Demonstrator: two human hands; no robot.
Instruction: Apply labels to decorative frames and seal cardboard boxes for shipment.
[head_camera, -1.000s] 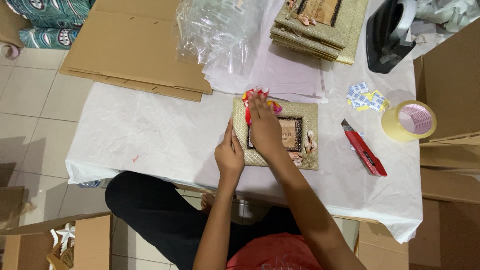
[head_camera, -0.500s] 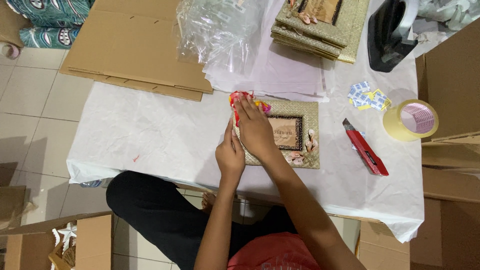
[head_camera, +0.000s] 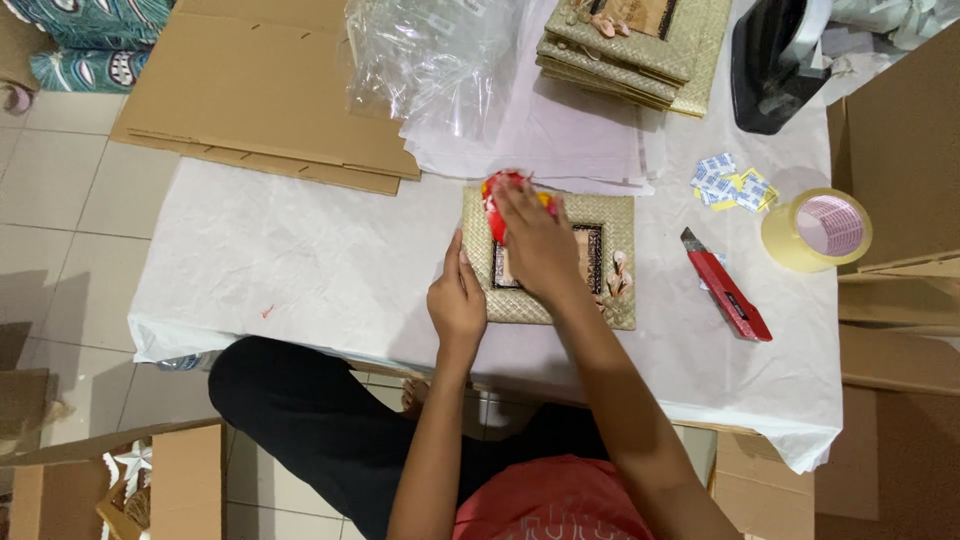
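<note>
A woven straw picture frame with small shells on its right side lies flat on the white-covered table. My right hand presses a red and yellow cloth-like thing onto the frame's upper left corner. My left hand rests against the frame's left edge and steadies it. What the red and yellow thing is exactly I cannot tell.
A stack of similar woven frames sits at the back, beside clear plastic bags and white tissue sheets. A red box cutter, a tape roll, small blue packets, a black tape dispenser and flat cardboard surround the frame.
My right hand with the red and yellow thing slid left across the frame's top, from the middle to the upper left corner. My left hand stayed at the frame's left edge.
</note>
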